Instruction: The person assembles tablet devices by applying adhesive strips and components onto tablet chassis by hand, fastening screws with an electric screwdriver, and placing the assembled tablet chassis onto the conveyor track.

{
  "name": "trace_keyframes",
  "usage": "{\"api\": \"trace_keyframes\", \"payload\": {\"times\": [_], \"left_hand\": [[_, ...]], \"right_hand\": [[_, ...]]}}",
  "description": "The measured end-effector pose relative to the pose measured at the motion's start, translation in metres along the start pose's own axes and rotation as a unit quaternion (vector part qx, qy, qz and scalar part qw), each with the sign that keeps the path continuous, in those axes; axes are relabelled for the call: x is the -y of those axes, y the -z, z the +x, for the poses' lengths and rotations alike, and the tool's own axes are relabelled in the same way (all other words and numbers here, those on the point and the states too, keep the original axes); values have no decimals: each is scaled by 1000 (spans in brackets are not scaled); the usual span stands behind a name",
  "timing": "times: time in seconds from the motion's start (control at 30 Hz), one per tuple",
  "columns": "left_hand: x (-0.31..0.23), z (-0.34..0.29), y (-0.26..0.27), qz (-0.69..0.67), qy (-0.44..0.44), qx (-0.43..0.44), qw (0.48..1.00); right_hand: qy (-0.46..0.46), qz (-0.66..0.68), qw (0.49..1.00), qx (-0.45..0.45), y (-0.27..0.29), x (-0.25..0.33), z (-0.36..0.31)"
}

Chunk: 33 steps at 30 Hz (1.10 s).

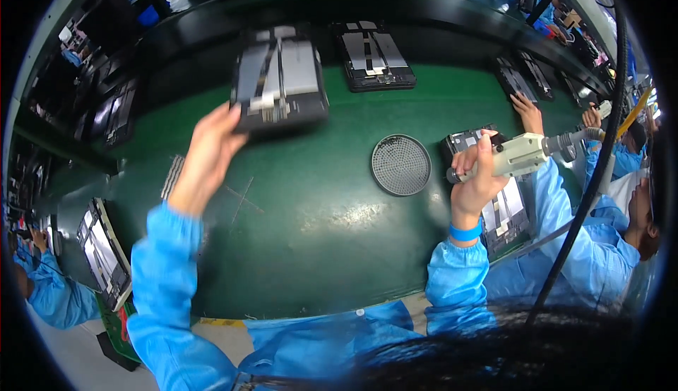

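My left hand (208,147) grips an opened tablet (300,101) by its near left corner, above the far side of the green bench. The tablet's back cover is off, showing silver battery cells and dark ribbon cables, and it is blurred. My right hand (478,183), with a blue wrist band, is closed round a cream electric screwdriver (519,157) held sideways, its tip to the left. Below that hand lie an opened tablet (505,214) and, partly hidden, another one (462,140). A round grey perforated screw dish (400,165) rests to its left.
Another opened tablet (374,56) lies at the bench's (304,250) far edge; one more (104,250) leans at the left edge. A grey slotted strip (172,177) sits beside my left forearm. A black cable (600,179) hangs at right, near a co-worker's hand (528,113).
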<state>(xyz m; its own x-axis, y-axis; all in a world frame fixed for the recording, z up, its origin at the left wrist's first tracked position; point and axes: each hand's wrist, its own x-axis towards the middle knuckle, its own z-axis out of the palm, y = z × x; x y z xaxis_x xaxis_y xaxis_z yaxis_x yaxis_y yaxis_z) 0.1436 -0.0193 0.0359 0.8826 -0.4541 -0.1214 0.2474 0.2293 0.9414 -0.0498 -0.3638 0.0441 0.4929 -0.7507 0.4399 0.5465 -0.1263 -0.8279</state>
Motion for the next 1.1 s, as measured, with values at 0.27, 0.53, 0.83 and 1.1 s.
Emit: {"api": "trace_keyframes", "payload": {"times": [0.27,0.53,0.83,1.1], "left_hand": [[16,157,52,638,13,-258,726],[105,144,-152,621,-217,-36,752],[52,100,-109,466,-316,-76,822],[64,-174,-76,357,-157,-43,920]], "right_hand": [[-36,-25,999,15,0,-6,9],[-78,-187,979,-7,0,-18,8],[-42,-204,978,-23,-5,-25,6],[-38,-198,979,-5,3,-21,0]]}}
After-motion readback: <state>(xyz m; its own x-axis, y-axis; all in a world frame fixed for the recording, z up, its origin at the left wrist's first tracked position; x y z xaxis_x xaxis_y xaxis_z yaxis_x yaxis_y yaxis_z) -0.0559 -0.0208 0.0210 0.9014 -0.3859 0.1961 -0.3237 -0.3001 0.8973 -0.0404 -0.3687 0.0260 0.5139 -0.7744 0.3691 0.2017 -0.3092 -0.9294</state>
